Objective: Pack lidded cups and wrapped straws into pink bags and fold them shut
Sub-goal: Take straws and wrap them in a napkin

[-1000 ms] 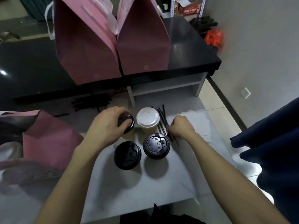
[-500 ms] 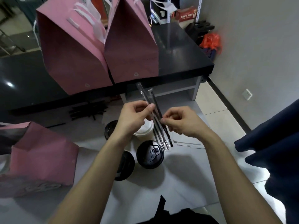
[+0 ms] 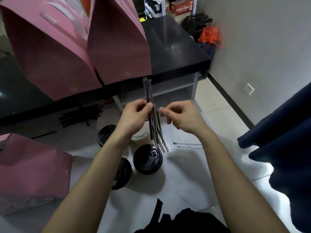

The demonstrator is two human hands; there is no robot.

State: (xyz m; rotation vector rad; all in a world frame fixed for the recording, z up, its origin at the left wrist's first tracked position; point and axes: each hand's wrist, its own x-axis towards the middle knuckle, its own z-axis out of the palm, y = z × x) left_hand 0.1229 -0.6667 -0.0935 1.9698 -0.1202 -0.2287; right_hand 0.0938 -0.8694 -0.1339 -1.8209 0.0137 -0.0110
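- Nearest me, a dark cloth (image 3: 181, 221) lies at the edge of the white table (image 3: 185, 185).
- To my left, a pink bag (image 3: 32, 170) lies on its side on that table.
- Below my arms stand the cups: one black-lidded cup (image 3: 148, 159) in plain view, a second black lid (image 3: 122, 174) partly under my left forearm, a third (image 3: 106, 133) behind it, and a white-lidded cup (image 3: 139, 137) just behind my left wrist.
- My left hand (image 3: 134, 116) pinches a bundle of wrapped straws (image 3: 152, 118) between thumb and fingers, holding them nearly upright above the cups.
- My right hand (image 3: 180, 116) is curled just beside the bundle; whether its fingertips grip a straw, I cannot tell.
- Loose black straws (image 3: 80, 116) lie further back on the left.
- Two upright pink bags (image 3: 80, 47) stand on the black counter (image 3: 175, 47).
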